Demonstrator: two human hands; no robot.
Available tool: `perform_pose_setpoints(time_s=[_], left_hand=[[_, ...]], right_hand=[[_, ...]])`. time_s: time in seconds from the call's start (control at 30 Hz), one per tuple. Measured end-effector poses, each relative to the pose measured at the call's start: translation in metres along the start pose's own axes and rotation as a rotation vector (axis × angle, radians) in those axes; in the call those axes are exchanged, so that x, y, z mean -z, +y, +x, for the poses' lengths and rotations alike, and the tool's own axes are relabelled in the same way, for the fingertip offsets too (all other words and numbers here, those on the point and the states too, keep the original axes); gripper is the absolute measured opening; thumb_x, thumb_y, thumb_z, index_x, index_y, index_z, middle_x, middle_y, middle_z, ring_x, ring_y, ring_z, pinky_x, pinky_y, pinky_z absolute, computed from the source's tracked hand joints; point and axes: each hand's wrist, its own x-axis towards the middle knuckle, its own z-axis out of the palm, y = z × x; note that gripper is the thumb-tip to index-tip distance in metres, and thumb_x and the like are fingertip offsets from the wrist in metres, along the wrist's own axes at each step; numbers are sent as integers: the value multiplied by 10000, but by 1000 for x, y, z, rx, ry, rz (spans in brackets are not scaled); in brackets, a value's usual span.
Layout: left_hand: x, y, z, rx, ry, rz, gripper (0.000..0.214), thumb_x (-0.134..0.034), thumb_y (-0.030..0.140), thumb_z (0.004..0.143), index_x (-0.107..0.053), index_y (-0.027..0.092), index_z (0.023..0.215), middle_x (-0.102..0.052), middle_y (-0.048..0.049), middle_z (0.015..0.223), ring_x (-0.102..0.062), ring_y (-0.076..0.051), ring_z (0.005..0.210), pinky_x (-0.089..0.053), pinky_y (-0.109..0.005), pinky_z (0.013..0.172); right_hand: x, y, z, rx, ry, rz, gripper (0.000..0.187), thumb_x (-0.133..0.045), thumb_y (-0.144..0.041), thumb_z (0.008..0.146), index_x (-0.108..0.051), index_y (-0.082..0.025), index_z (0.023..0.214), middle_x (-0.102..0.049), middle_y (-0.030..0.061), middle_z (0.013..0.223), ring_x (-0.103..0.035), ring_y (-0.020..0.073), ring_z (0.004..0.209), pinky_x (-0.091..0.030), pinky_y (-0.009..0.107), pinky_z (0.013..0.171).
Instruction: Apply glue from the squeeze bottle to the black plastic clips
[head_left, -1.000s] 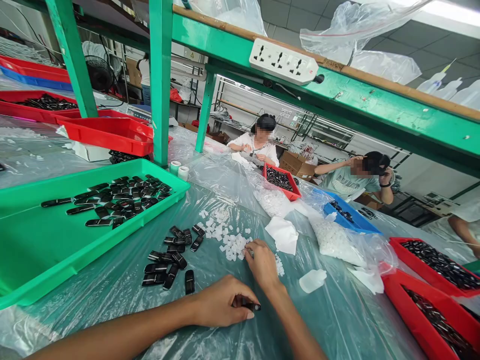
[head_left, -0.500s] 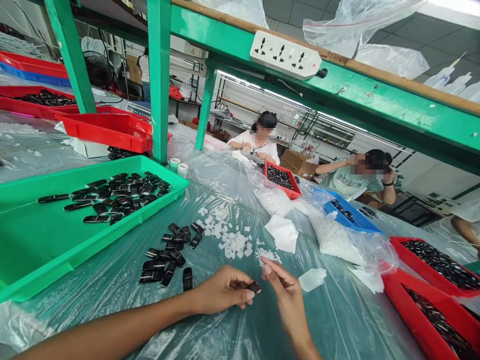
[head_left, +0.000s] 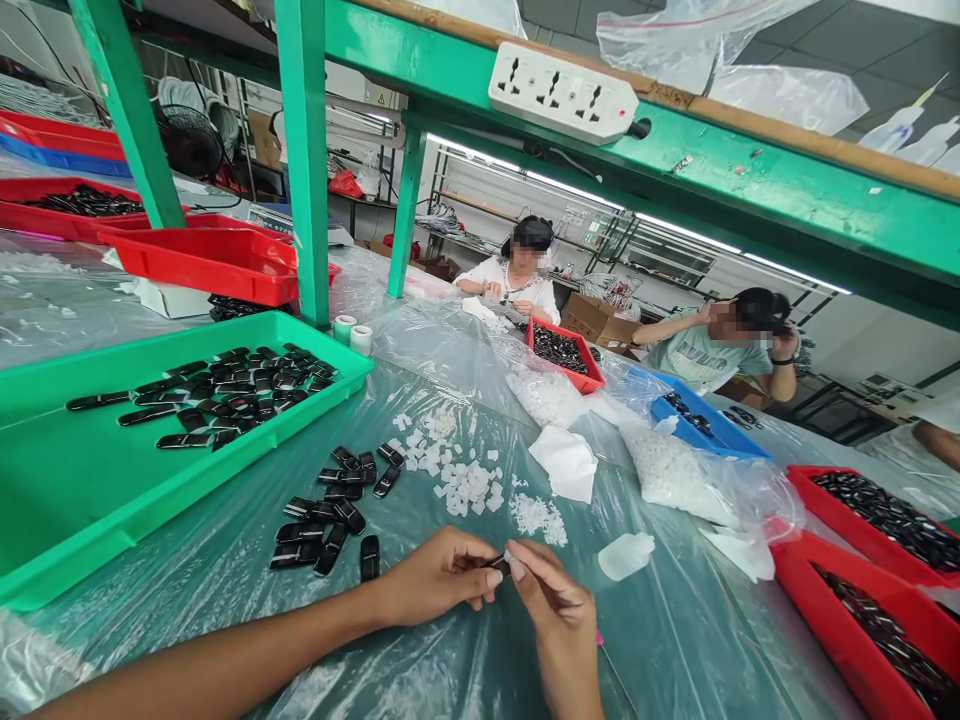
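Observation:
My left hand is closed round a small black part, held by its end just above the plastic-covered table. My right hand pinches something small and pale against that part's tip; I cannot make out what it is. Loose black parts lie in a cluster just left of my hands. Beyond my hands, small white pieces are scattered in little piles.
A green tray holding several black parts fills the left. Red trays of black parts sit at the right, with a small white bottle and bags of white pieces nearby. Two people work across the table beyond a green frame.
My right hand came back from the white pieces toward my left hand and now pinches at the tip of the black part. The left hand lifted slightly.

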Motion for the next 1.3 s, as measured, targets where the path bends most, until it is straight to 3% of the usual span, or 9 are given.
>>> perform_pose_setpoints(time_s=[0.17, 0.33, 0.53, 0.73, 0.9, 1.03, 1.13, 1.3], left_hand=[[0, 8, -2, -38, 64, 157, 390, -483, 434, 867, -621, 90, 747, -495, -7, 619, -451, -106, 571, -355, -196, 541], [-2, 17, -5, -80, 138, 267, 392, -452, 434, 880, -634, 112, 751, -512, -12, 624, -438, -122, 585, -328, -210, 548], [-3, 18, -4, -91, 94, 168, 387, -432, 413, 896, -605, 86, 782, -468, 0, 609, -410, -107, 565, -305, -208, 532], [-1, 15, -2, -64, 85, 124, 387, -460, 424, 879, -559, 92, 707, -468, 1, 612, -418, -97, 560, -321, -201, 535], [-1, 14, 0, -17, 80, 88, 405, -491, 460, 851, -605, 87, 741, -503, -11, 624, -452, -103, 564, -359, -204, 547], [0, 11, 1, 68, 116, 77, 442, -530, 488, 819, -660, 78, 922, -542, -24, 631, -468, -106, 546, -378, -211, 538], [2, 10, 1, 96, 120, 59, 461, -542, 488, 811, -664, 72, 968, -559, -33, 646, -475, -103, 547, -389, -215, 546], [4, 15, 0, 110, 88, -8, 425, -535, 476, 823, -673, 92, 940, -590, -44, 702, -492, -96, 563, -406, -230, 591]], right_hand=[[-4, 3, -3, 14, -5, -33, 241, -618, -370, 773, -717, -251, 958, -667, 68, 1038, -581, 247, 1015, -447, 382, 895], [-10, -5, -8, -98, -23, 43, 332, -550, -433, 813, -668, -255, 1067, -608, 54, 1188, -470, 270, 1182, -351, 432, 999], [-22, -3, -15, -131, 48, 169, 366, -551, -455, 806, -645, -263, 1103, -573, 31, 1242, -407, 258, 1242, -251, 434, 1060], [-20, 4, -12, -121, 15, 135, 347, -539, -440, 816, -663, -245, 1075, -581, 49, 1230, -438, 257, 1216, -288, 422, 1037], [0, 0, 5, 21, 25, -103, 297, -525, -396, 833, -680, -232, 1025, -572, 69, 1221, -478, 250, 1156, -359, 400, 970], [30, 6, 26, 175, 77, -570, 287, -490, -382, 850, -667, -228, 1014, -632, 82, 1067, -544, 250, 1009, -446, 363, 797], [47, 14, 36, 268, 83, -837, 247, -495, -355, 837, -695, -232, 912, -661, 73, 915, -562, 252, 882, -421, 367, 764], [54, 26, 41, 271, 74, -996, 205, -514, -289, 814, -705, -236, 866, -653, 69, 819, -553, 258, 809, -358, 367, 721]])
